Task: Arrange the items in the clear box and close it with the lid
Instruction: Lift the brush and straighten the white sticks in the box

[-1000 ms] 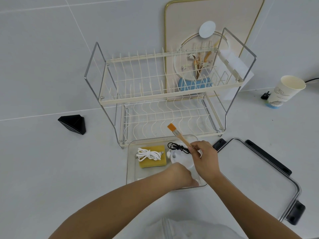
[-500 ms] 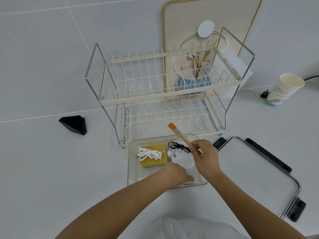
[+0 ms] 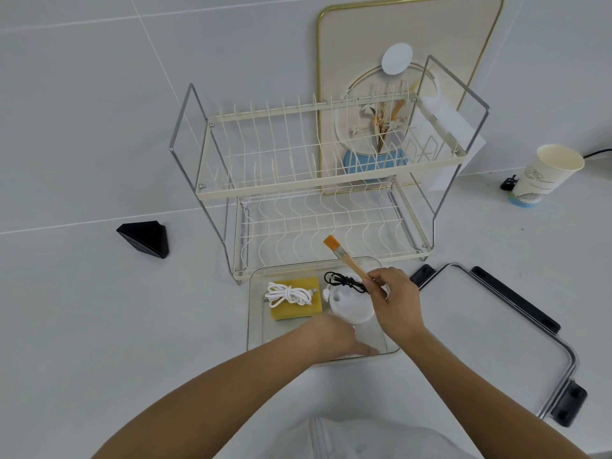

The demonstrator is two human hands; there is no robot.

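**Two hands over the clear box, lid lying off to your right**

Two of your hands are at the clear box [image 3: 255, 313]; start far left, where a black wedge [image 3: 145, 238] sits alone on the white counter, well apart from everything else; next comes the two-tier dish rack [image 3: 318, 180], standing just behind the box.

Inside the box, on its left side, a yellow sponge [image 3: 298, 309] lies flat with a coiled white cable [image 3: 288, 294] on top of it; beside the sponge sits a round white piece [image 3: 351, 306], and a black cable [image 3: 344, 281] is draped across its far edge.

Your left hand [image 3: 337, 336] reaches into the near part of the box, palm down, fingers extended low toward the box floor; whether it grips anything cannot be told from here.

Your right hand [image 3: 394, 303] is clenched around the wooden handle of a brush [image 3: 344, 256]; the brush tilts up and away from you, orange bristles over the box's far rim.

Right of the box, touching nothing in it, the lid [image 3: 490, 329] lies flat on the counter, black latches on its edges; the box is uncovered.

Farther right, near the wall, a paper cup [image 3: 546, 173] stands with a small black clip [image 3: 508, 183] just beside it.
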